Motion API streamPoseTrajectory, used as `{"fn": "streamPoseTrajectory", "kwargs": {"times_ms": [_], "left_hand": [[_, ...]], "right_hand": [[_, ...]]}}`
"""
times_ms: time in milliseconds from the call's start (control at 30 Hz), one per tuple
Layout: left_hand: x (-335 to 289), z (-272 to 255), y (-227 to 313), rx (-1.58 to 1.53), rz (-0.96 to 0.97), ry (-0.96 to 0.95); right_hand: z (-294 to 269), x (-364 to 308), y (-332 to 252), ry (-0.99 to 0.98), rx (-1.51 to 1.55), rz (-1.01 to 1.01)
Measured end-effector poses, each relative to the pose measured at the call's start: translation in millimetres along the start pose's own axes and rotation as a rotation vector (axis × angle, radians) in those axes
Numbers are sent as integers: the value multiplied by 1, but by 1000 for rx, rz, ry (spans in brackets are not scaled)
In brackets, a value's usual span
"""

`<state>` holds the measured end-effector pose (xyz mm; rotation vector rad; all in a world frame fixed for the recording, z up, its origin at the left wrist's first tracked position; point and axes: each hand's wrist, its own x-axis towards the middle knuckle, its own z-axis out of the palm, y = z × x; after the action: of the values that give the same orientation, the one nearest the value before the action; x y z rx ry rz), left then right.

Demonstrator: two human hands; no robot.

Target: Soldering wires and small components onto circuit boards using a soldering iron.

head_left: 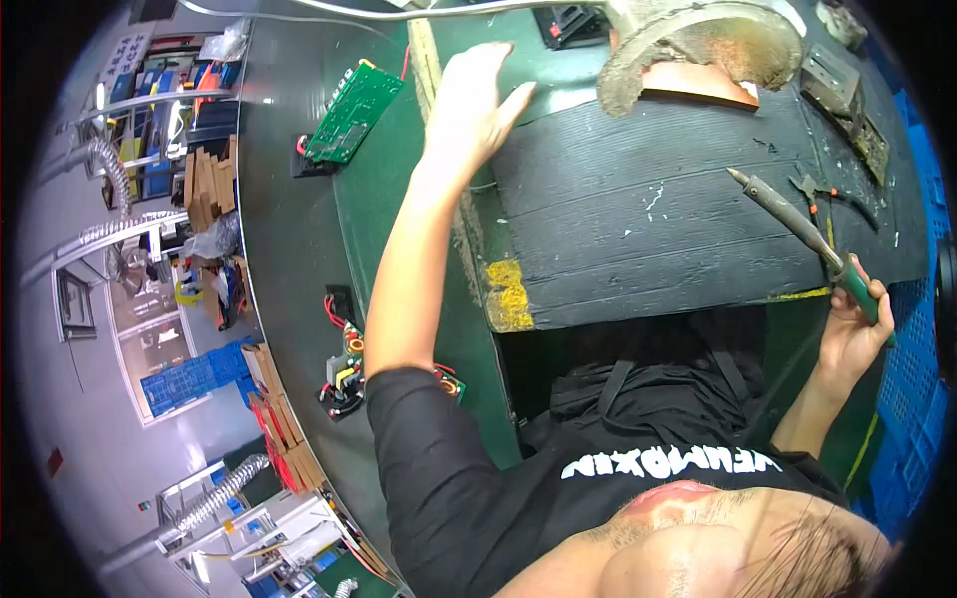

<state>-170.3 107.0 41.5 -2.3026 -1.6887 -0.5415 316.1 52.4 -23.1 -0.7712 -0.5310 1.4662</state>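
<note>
My left hand [467, 112] reaches over the far left edge of the dark work mat [608, 209], fingers stretched and thumb apart, with nothing visible in it. To its left, a green circuit board [357, 112] lies tilted against a black part on the green bench. Just beyond the fingers, to the right, sits a black device [570, 28], partly cut off by the frame. My right hand [849, 334] is closed around the green handle of a soldering iron [797, 221]. The iron's tip points up and left, above the mat's right side.
Orange-and-black cutters [823, 197] lie near the iron. A crusted curved grey piece [703, 40] arches over a copper-coloured block [703, 88] at the back. A worn metal holder [842, 105] stands far right, near blue crates [917, 399]. Wired circuit parts [346, 374] lie by my left elbow.
</note>
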Motion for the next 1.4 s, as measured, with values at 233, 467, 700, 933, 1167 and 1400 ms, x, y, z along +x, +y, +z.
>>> {"fn": "streamPoseTrajectory", "kwargs": {"times_ms": [233,467,700,933,1167,1400], "left_hand": [[71,67,8,287,-127,-89],[8,3,19,-26,-225,166],[-33,-74,68,-587,-473,-8],[6,-60,108,-576,-26,-458],[-2,-34,101,-323,-61,-92],[-27,-17,75,-638,-471,-257]], "right_hand": [[-15,-17,-13,70,-33,-28],[-22,-16,-18,47,16,-58],[-13,-14,-20,-20,19,-55],[-13,-27,-23,-29,36,-60],[-18,-35,-28,21,11,-88],[-16,-28,-26,9,-27,-68]]}}
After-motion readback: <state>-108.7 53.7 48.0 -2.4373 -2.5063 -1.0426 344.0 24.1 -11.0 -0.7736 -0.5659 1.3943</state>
